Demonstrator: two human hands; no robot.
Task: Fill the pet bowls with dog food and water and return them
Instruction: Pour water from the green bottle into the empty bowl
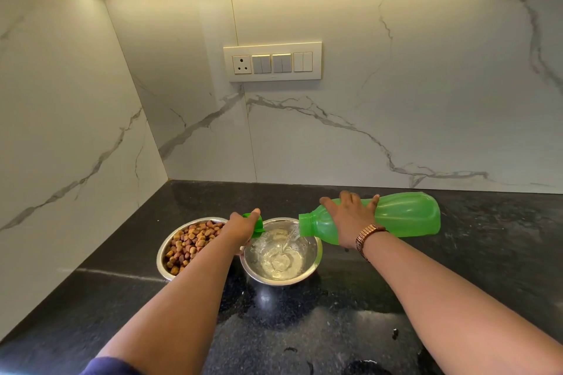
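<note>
Green bottle, fingers wrapped, pours over bowl rim; left hand seemingly pinches cap.

walls: white marble | counter: black | switch panel

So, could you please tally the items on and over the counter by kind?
Steel bowls: 2, one with kibble, one with water
Green bottle: 1, held by the right hand
Green cap: 1, in the left hand
Total: 4
</note>
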